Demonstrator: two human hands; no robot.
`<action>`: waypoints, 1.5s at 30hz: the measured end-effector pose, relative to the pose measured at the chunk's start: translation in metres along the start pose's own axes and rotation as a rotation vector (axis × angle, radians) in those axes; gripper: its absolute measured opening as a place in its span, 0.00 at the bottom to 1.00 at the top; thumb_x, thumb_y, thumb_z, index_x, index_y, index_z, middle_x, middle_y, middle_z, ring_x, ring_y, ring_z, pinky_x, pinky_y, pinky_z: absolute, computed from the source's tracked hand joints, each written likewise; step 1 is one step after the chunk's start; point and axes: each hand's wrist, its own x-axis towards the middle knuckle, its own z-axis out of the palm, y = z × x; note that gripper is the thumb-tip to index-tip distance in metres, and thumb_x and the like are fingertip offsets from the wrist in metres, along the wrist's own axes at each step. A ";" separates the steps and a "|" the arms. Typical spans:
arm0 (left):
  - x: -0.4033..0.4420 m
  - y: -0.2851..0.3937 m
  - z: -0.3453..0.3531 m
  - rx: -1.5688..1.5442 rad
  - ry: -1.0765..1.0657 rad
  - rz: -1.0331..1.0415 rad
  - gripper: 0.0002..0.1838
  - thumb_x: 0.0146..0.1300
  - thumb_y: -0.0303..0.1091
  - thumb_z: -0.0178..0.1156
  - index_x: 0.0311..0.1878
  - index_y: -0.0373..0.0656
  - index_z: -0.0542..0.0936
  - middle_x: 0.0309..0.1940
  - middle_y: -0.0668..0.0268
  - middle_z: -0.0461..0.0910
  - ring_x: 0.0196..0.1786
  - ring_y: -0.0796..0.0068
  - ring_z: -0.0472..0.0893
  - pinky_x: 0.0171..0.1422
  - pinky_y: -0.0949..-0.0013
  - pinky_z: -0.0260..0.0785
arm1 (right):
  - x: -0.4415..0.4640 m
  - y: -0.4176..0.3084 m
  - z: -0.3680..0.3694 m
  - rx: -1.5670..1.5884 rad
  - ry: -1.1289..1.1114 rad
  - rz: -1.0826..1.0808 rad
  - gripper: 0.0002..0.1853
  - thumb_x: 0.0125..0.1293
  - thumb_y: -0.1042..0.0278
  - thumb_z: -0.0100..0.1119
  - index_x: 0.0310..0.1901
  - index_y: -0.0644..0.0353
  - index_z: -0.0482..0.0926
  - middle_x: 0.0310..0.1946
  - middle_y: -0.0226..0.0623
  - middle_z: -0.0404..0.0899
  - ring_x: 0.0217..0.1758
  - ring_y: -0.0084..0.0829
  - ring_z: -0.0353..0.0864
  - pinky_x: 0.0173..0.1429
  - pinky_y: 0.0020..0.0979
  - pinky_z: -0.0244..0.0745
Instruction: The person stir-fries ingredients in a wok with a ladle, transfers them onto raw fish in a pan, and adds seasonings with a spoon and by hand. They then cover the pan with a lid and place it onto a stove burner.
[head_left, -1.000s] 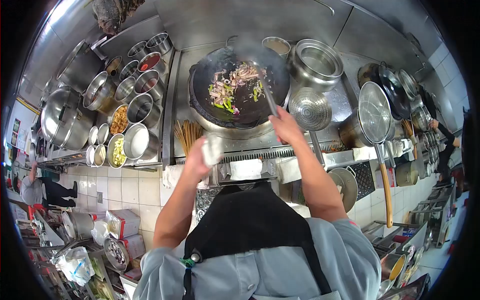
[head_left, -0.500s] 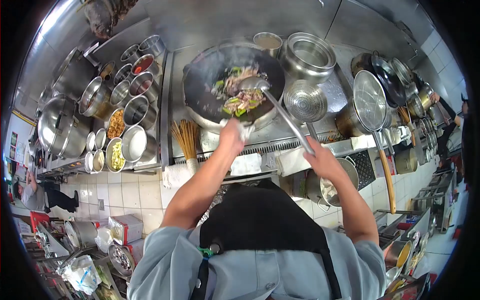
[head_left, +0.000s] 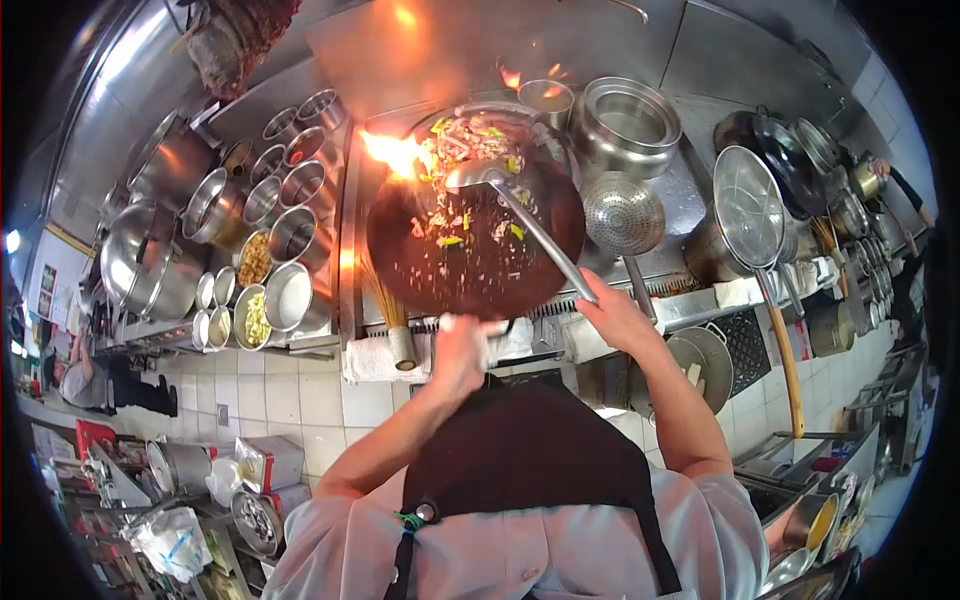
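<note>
"How's the room at the edges?"

"Metal pots [head_left: 232,222] crowd the left; a brush [head_left: 385,312] sits just beside the wok [head_left: 500,292], food [head_left: 470,142] scattered across it. The left hand [head_left: 460,358] clutches a white cloth [head_left: 486,347] by its near rim. The right hand [head_left: 612,316] grips a ladle [head_left: 537,236]; past the strainer [head_left: 622,213], bare steel counter [head_left: 688,208]."

"Any writing?"

"Posted sheets [head_left: 48,284], far left: too small to read."

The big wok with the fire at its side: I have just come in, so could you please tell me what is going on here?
A person is working at the wok. The right hand grips a long ladle, its bowl over the far part of the wok. The left hand, blurred, is at the near edge with a white cloth. Sliced food with green pieces is mostly toward the far side, with bits scattered nearer. A bright flame shows at the far left.
</note>
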 end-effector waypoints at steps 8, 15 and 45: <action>0.035 0.047 0.035 0.085 0.112 -0.069 0.06 0.77 0.32 0.45 0.52 0.46 0.69 0.33 0.63 0.76 0.33 0.65 0.81 0.40 0.46 0.83 | -0.064 -0.052 -0.061 0.000 -0.192 -0.001 0.34 0.72 0.64 0.57 0.79 0.47 0.64 0.24 0.29 0.72 0.19 0.22 0.72 0.23 0.30 0.72; 0.108 0.003 -0.023 0.074 -0.195 0.190 0.04 0.74 0.26 0.50 0.49 0.41 0.69 0.41 0.57 0.79 0.38 0.60 0.83 0.41 0.51 0.83 | 0.021 -0.023 -0.015 0.097 -0.184 0.210 0.35 0.73 0.63 0.57 0.80 0.48 0.61 0.24 0.33 0.74 0.18 0.25 0.73 0.21 0.33 0.71; 0.082 0.020 0.029 0.032 -0.028 0.144 0.07 0.77 0.33 0.52 0.47 0.39 0.75 0.35 0.59 0.79 0.34 0.63 0.83 0.43 0.51 0.85 | -0.055 -0.037 -0.078 0.077 -0.159 0.199 0.29 0.71 0.63 0.59 0.72 0.56 0.70 0.27 0.40 0.79 0.25 0.35 0.79 0.34 0.38 0.75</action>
